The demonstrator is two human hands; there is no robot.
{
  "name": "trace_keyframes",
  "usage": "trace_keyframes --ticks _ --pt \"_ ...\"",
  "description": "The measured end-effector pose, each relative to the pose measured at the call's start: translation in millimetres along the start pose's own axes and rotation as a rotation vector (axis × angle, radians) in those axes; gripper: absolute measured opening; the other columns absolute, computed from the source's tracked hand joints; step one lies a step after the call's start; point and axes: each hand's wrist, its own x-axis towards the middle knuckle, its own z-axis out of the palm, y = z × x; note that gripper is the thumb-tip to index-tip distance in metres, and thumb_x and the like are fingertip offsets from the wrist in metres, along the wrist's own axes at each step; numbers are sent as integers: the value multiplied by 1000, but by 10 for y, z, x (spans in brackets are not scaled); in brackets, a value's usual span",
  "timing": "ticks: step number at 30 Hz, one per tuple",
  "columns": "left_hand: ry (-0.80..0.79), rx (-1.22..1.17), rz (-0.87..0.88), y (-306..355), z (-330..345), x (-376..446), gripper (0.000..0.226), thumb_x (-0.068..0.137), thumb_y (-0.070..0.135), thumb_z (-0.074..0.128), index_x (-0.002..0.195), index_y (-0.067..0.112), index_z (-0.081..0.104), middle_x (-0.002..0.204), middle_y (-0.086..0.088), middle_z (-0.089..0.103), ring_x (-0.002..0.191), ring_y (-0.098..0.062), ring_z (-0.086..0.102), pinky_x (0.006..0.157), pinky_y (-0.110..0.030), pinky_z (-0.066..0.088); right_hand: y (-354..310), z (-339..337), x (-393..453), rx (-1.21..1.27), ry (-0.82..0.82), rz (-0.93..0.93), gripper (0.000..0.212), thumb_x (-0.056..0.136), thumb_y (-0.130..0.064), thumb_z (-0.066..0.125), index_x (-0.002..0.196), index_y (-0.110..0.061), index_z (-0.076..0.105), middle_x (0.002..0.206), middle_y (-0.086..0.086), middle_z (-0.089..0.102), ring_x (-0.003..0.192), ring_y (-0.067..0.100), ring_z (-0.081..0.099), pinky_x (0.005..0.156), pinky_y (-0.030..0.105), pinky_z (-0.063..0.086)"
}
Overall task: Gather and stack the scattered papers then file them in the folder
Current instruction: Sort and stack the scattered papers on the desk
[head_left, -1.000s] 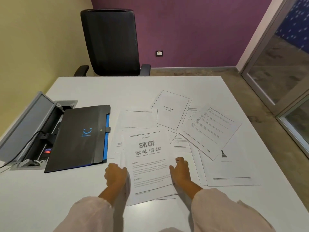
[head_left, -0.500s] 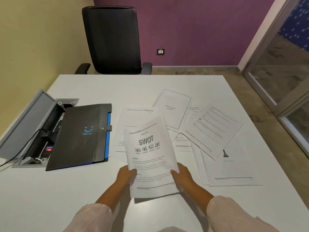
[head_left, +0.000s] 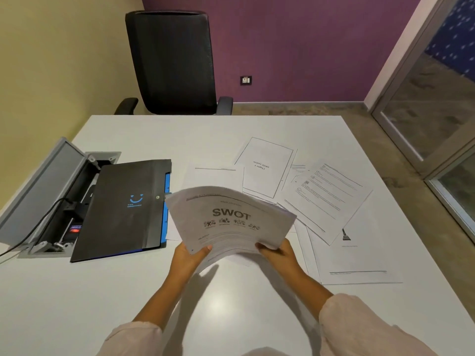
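I hold a small bundle of white papers point(head_left: 231, 217), its top sheet headed SWOT, lifted off the white table point(head_left: 77, 291) and bowed upward. My left hand point(head_left: 189, 255) grips its lower left edge, thumb on top. My right hand point(head_left: 279, 251) grips the lower right edge. The black folder point(head_left: 123, 209) with a blue smile logo and blue inner edge lies closed on the left. Several scattered papers point(head_left: 326, 194) remain flat on the table to the right and behind the bundle.
An open grey cable box point(head_left: 48, 199) with plugs and a cable is set in the table's left side, partly under the folder. A black office chair point(head_left: 172, 62) stands at the far edge. A glass door point(head_left: 437, 111) is on the right.
Both hands went from resting on the SWOT sheets on the table to gripping them and lifting them. The bundle has since tilted up and bent, with more sheets fanned behind it.
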Motion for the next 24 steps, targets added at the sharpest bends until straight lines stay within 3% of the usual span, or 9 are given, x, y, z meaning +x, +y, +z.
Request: trace_keyframes --ticks 2,4,7,10,13,15,18,21,24 --pt "14 10 -6 -25 39 11 38 83 8 64 120 11 54 113 -13 62 104 -29 55 96 -44 48 33 34 -26 33 39 107 25 85 3 59 97 -19 61 84 -10 63 81 10 61 60 8 51" --pt "64 26 -14 -36 73 31 39 86 12 61 123 4 53 118 -18 60 100 -28 54 92 -42 48 68 29 -6 12 27 137 26 85 1 59 106 -15 61 84 -9 63 77 5 58 55 6 48" --pt "141 14 -23 -50 81 77 35 88 14 58 120 -1 54 117 -22 61 95 -28 55 83 -36 47 52 -19 48 -125 -73 107 29 86 -5 61 113 -13 55 94 -3 62 85 10 58 63 9 50" --pt "150 15 -66 -67 46 148 36 88 12 58 121 -3 53 122 -25 59 108 -38 57 85 -38 47 111 -155 119 -205 -120 138 21 84 -15 66 99 -23 53 88 -2 65 80 9 60 61 9 47" --pt "89 77 -173 -113 7 215 39 89 11 58 124 -3 52 125 -24 58 111 -39 57 90 -41 47 216 -356 164 -245 -70 165 18 85 -13 64 97 -22 55 82 -4 66 69 1 58 51 6 41" --pt "52 109 -239 -195 -24 258 40 88 11 58 125 -3 52 124 -24 58 110 -40 57 89 -42 48 293 -526 160 -281 38 168 16 85 -9 62 98 -17 56 83 -2 64 65 -1 58 53 4 42" --pt "20 145 -330 -316 -79 303 40 88 8 58 125 -5 50 120 -24 59 100 -38 59 89 -43 49 448 -826 151 -564 200 129 12 85 -10 60 92 -19 57 96 2 62 84 14 60 72 17 45" --pt "30 166 -371 -385 -125 327 37 87 2 57 122 -9 51 108 -23 60 83 -33 59 77 -38 50 529 -1060 169 -957 239 109 15 86 -14 57 100 -17 61 106 2 60 104 25 55 84 33 46" --pt "85 213 -346 -393 -140 366 34 87 6 59 118 -7 53 120 -27 60 103 -41 59 92 -45 49 478 -1146 218 -1150 316 129 25 88 -19 53 111 -19 61 120 5 53 110 26 48 87 34 44"
